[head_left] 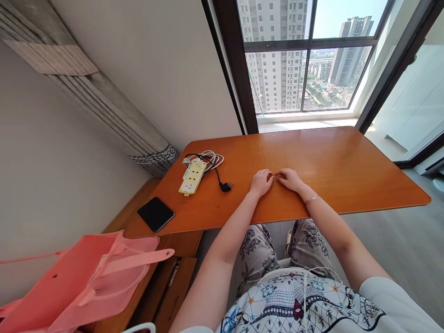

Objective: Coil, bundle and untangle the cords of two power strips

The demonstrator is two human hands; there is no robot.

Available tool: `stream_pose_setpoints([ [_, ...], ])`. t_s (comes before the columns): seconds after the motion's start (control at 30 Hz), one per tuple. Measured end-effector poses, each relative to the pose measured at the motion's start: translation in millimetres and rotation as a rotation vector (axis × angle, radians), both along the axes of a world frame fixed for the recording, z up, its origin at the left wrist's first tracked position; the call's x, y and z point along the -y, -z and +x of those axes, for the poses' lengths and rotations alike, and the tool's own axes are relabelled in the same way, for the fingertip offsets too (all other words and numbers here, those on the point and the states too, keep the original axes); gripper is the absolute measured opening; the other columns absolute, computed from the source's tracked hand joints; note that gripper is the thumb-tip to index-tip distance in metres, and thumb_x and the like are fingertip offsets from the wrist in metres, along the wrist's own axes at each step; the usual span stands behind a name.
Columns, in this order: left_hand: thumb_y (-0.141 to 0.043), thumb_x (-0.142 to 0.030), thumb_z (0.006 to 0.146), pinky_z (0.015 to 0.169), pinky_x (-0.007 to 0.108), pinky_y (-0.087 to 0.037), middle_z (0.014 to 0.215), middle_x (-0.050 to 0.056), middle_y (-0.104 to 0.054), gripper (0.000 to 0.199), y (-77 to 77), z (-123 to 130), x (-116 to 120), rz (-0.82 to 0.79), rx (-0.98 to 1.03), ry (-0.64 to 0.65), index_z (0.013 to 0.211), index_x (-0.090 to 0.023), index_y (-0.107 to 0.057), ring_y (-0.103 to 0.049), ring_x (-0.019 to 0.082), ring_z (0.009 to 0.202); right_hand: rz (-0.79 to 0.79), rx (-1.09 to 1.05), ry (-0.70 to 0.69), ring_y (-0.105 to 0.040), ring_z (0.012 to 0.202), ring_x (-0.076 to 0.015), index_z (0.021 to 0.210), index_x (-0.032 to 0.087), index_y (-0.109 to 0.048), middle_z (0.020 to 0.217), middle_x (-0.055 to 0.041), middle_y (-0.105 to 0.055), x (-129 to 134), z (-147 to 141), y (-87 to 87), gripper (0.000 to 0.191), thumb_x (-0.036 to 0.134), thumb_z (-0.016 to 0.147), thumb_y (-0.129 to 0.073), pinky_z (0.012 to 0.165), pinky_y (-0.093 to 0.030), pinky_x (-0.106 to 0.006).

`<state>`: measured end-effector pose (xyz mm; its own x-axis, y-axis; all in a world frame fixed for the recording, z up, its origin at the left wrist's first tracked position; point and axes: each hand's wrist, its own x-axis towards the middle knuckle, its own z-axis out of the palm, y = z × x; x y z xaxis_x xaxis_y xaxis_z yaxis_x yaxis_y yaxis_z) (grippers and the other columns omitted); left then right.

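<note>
My left hand [261, 183] rests on the brown wooden table [333, 166], palm down, its fingers loosely bent. Beside it lies my right hand [290, 179] in the same pose, with a thin bracelet [312, 199] on the wrist. The fingertips of both hands meet or nearly meet. I see nothing held in either one. Left of my hands is a black plug [225, 186] on a short black cord. Past it lies a pale yellow power strip [193, 176] with a coiled white cable [215, 160].
A black phone or small tablet [156, 214] lies at the table's left front corner. Below it, a pink bag [104, 273] sits on a wooden cabinet [178, 286]. A window [308, 45] is behind the table, and a grey curtain [114, 111] hangs at left.
</note>
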<state>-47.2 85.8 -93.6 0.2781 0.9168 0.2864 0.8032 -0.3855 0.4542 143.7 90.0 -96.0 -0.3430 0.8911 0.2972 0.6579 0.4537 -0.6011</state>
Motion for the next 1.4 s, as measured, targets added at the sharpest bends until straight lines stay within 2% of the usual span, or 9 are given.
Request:
stream_pose_setpoints([
  [0.1, -0.055, -0.026, 0.094, 0.114, 0.045, -0.045, 0.129, 0.013, -0.070, 0.023, 1.0, -1, -1, 0.008, 0.007, 0.009, 0.110, -0.019, -0.071, -0.061, 0.028, 0.126, 0.001, -0.014, -0.007, -0.066, 0.106, -0.0244, 0.106, 0.026, -0.076, 0.107, -0.0059, -0.076, 0, 0, 0.1, 0.020, 0.021, 0.090, -0.065, 0.101, -0.048, -0.045],
  [0.27, -0.058, -0.025, 0.091, 0.114, 0.047, -0.045, 0.129, 0.011, -0.070, 0.023, 2.0, -3, -2, 0.009, 0.017, 0.011, 0.109, -0.021, -0.071, -0.061, 0.028, 0.126, 0.014, -0.064, -0.030, -0.068, 0.099, -0.0208, 0.107, 0.025, -0.075, 0.106, -0.0049, -0.075, 1, -1, -0.3, 0.025, 0.015, 0.090, -0.060, 0.096, -0.052, -0.039],
  [0.43, -0.059, -0.023, 0.090, 0.115, 0.045, -0.045, 0.130, 0.011, -0.070, 0.024, 1.5, -4, 0, -0.005, 0.019, 0.011, 0.110, -0.020, -0.071, -0.061, 0.028, 0.127, 0.014, -0.093, -0.056, -0.068, 0.095, -0.0214, 0.102, 0.023, -0.076, 0.101, -0.0058, -0.075, 1, -2, -1.7, 0.022, 0.014, 0.088, -0.062, 0.092, -0.054, -0.039],
  [0.6, -0.060, -0.022, 0.089, 0.116, 0.047, -0.044, 0.130, 0.012, -0.070, 0.024, 1.9, -3, 0, -0.002, 0.030, 0.008, 0.110, -0.020, -0.071, -0.061, 0.029, 0.127, 0.029, -0.128, -0.088, -0.068, 0.094, -0.0189, 0.103, 0.023, -0.075, 0.100, -0.0048, -0.075, 3, -3, -2.6, 0.023, 0.012, 0.089, -0.060, 0.092, -0.053, -0.035],
  [0.83, -0.060, -0.023, 0.088, 0.116, 0.047, -0.044, 0.131, 0.011, -0.070, 0.024, 1.7, -4, 0, -0.006, 0.019, 0.023, 0.110, -0.021, -0.071, -0.061, 0.028, 0.128, 0.036, -0.152, -0.127, -0.068, 0.093, -0.0188, 0.101, 0.022, -0.076, 0.098, -0.0049, -0.075, 6, -3, -4.5, 0.023, 0.011, 0.088, -0.060, 0.092, -0.053, -0.035],
  [1.07, -0.060, -0.023, 0.088, 0.116, 0.047, -0.044, 0.131, 0.011, -0.070, 0.025, 0.6, -5, 0, -0.012, 0.020, 0.023, 0.110, -0.021, -0.071, -0.060, 0.029, 0.129, 0.009, -0.175, -0.131, -0.069, 0.096, -0.0181, 0.103, 0.022, -0.075, 0.102, -0.0051, -0.075, 10, -3, -9.5, 0.021, 0.015, 0.091, -0.059, 0.093, -0.054, -0.033],
  [1.4, -0.060, -0.023, 0.088, 0.116, 0.046, -0.044, 0.131, 0.011, -0.070, 0.023, -1.4, -5, 0, -0.017, 0.019, 0.012, 0.107, -0.021, -0.071, -0.061, 0.028, 0.128, -0.017, -0.165, -0.121, -0.069, 0.092, -0.0171, 0.101, 0.022, -0.076, 0.101, -0.0044, -0.076, 6, -6, -6.6, 0.023, 0.012, 0.089, -0.059, 0.089, -0.055, -0.032],
])
